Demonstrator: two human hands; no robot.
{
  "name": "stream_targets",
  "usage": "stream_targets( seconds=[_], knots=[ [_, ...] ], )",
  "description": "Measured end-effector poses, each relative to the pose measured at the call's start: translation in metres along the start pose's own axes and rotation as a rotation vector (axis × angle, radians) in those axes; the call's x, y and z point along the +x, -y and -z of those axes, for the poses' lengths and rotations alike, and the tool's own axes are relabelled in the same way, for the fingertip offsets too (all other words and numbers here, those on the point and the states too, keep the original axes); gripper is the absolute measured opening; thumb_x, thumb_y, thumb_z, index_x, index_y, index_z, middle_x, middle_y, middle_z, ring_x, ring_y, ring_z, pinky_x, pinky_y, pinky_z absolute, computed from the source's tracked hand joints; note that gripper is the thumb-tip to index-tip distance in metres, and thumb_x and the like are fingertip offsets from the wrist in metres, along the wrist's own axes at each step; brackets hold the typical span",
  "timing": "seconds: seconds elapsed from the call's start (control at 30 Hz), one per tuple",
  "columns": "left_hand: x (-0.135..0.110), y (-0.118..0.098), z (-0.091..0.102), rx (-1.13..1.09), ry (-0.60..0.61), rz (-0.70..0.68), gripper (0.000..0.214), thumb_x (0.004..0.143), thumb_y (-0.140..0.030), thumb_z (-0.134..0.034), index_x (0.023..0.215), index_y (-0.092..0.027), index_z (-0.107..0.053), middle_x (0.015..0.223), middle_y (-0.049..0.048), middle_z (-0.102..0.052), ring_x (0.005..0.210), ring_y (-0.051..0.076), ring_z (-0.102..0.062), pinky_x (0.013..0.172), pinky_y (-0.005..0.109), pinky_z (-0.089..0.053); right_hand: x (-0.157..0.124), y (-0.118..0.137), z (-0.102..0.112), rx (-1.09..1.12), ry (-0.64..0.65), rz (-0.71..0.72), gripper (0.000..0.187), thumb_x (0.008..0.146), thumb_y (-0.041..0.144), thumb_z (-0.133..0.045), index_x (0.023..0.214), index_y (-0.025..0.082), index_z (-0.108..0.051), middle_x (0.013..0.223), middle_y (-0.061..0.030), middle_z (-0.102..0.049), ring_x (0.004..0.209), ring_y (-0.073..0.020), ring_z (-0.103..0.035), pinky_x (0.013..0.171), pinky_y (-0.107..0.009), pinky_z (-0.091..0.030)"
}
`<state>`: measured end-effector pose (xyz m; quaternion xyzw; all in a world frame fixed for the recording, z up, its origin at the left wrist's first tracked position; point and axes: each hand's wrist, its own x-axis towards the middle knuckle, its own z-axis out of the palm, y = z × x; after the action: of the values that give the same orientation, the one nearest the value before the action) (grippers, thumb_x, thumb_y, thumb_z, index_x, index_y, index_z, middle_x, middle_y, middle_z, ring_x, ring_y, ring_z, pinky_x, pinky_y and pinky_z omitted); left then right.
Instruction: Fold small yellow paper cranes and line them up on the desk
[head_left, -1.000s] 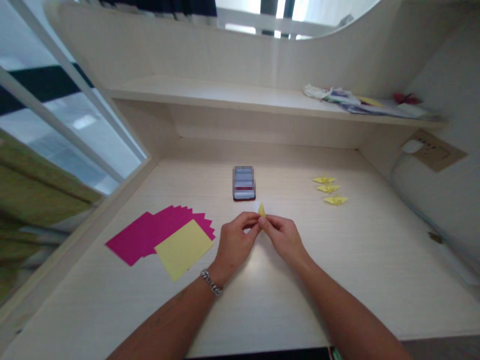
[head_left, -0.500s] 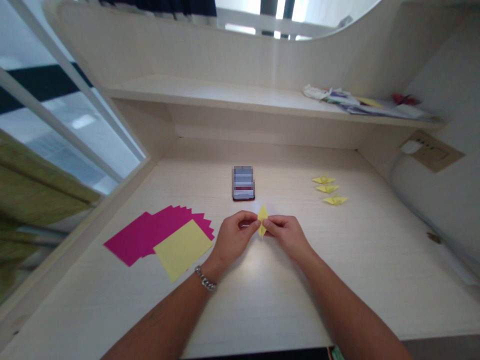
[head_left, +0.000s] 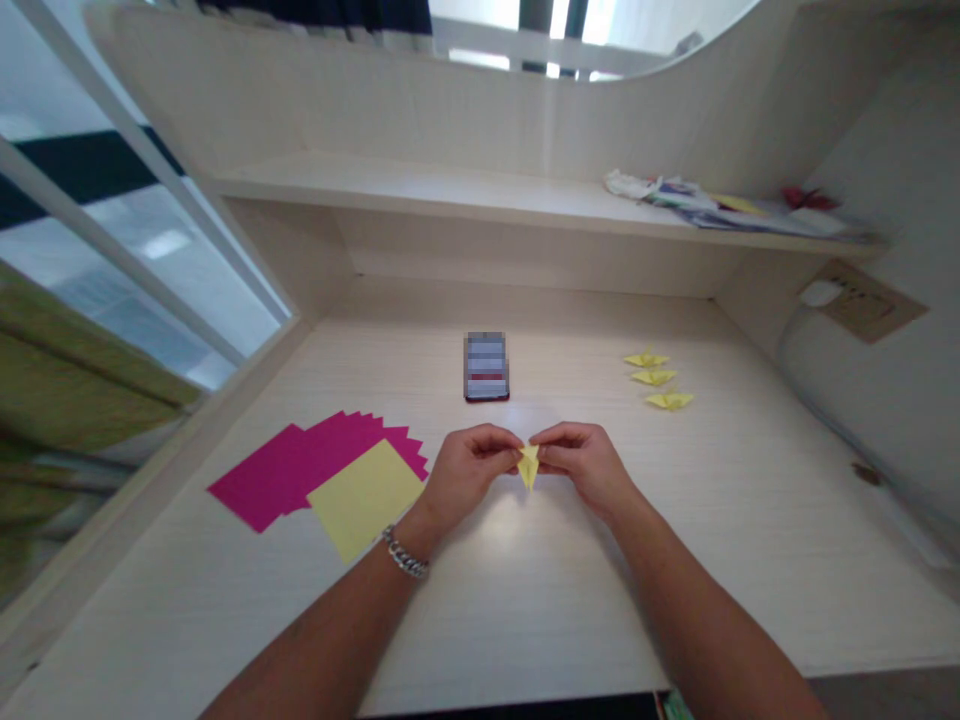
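Note:
A small folded piece of yellow paper [head_left: 529, 467] is held between both hands over the middle of the desk, its narrow point toward me. My left hand [head_left: 474, 468] pinches its left edge with thumb and forefinger. On its right edge, my right hand [head_left: 581, 458] has the same kind of pinch. To the left lie a square sheet of yellow paper [head_left: 365, 500] and a fan of magenta paper sheets [head_left: 322, 460] partly under it. Three folded yellow paper figures [head_left: 655, 378] sit in a short column at the right.
A phone [head_left: 486, 367] lies on the desk [head_left: 420, 320] beyond my hands. Papers [head_left: 720, 207] are heaped on the shelf [head_left: 450, 190] at the back. On the right wall, a plug with a grey cable [head_left: 799, 375] sits in a socket plate [head_left: 866, 300].
The folded paper's upper point has come down, so its tall diamond shape is now shorter, tapering toward me. Both hands have shifted their fingertips around it; the right hand has moved slightly right.

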<state>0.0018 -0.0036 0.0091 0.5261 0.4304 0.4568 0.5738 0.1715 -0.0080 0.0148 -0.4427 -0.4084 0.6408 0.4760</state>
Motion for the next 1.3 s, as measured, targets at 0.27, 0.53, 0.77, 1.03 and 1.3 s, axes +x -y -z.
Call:
stream_targets(
  seconds=[0.27, 0.53, 0.77, 1.03, 1.3],
  knots=[
    [0.001, 0.008, 0.005, 0.167, 0.021, -0.092, 0.008, 0.07, -0.017, -0.067, 0.077, -0.017, -0.071, 0.079, 0.0052, -0.072, 0.071, 0.017, -0.066, 0.071, 0.031, -0.055, 0.001, 0.0, 0.001, -0.107, -0.046, 0.03, 0.022, 0.06, 0.029, -0.076, 0.075, 0.015, -0.072, 0.069, -0.0053, -0.071, 0.064, -0.0182, -0.066, 0.067, -0.037, -0.057],
    [0.001, 0.003, 0.001, 0.065, 0.032, -0.041, 0.014, 0.074, -0.025, -0.066, 0.083, -0.015, -0.07, 0.08, 0.007, -0.071, 0.073, 0.019, -0.067, 0.072, 0.034, -0.056, 0.001, -0.005, 0.003, -0.344, -0.085, 0.152, 0.018, 0.065, 0.026, -0.071, 0.079, 0.016, -0.072, 0.075, -0.0062, -0.072, 0.068, -0.0185, -0.066, 0.068, -0.035, -0.055],
    [0.0, 0.003, 0.001, 0.139, 0.024, -0.02, 0.014, 0.074, -0.027, -0.067, 0.08, -0.015, -0.071, 0.074, 0.0062, -0.071, 0.066, 0.017, -0.065, 0.064, 0.03, -0.054, -0.001, -0.003, 0.003, -0.459, -0.056, 0.169, 0.016, 0.069, 0.025, -0.066, 0.081, 0.017, -0.073, 0.076, -0.0059, -0.072, 0.069, -0.0189, -0.067, 0.069, -0.034, -0.054],
    [0.001, 0.01, 0.002, 0.112, 0.014, -0.038, 0.011, 0.072, -0.022, -0.068, 0.081, -0.015, -0.067, 0.077, 0.0058, -0.071, 0.069, 0.016, -0.066, 0.066, 0.029, -0.053, 0.003, -0.009, 0.0, -0.364, -0.051, 0.121, 0.016, 0.064, 0.025, -0.069, 0.077, 0.016, -0.07, 0.069, -0.0039, -0.07, 0.061, -0.016, -0.064, 0.062, -0.031, -0.052],
    [-0.004, 0.008, -0.004, 0.096, -0.056, -0.08, 0.02, 0.07, -0.015, -0.068, 0.086, -0.017, -0.056, 0.07, 0.0007, -0.067, 0.066, 0.014, -0.065, 0.063, 0.025, -0.05, 0.003, -0.015, -0.001, -0.361, 0.021, 0.167, 0.021, 0.069, 0.024, -0.066, 0.089, 0.017, -0.067, 0.069, -0.0007, -0.064, 0.062, -0.0126, -0.058, 0.059, -0.025, -0.046]
  ],
)
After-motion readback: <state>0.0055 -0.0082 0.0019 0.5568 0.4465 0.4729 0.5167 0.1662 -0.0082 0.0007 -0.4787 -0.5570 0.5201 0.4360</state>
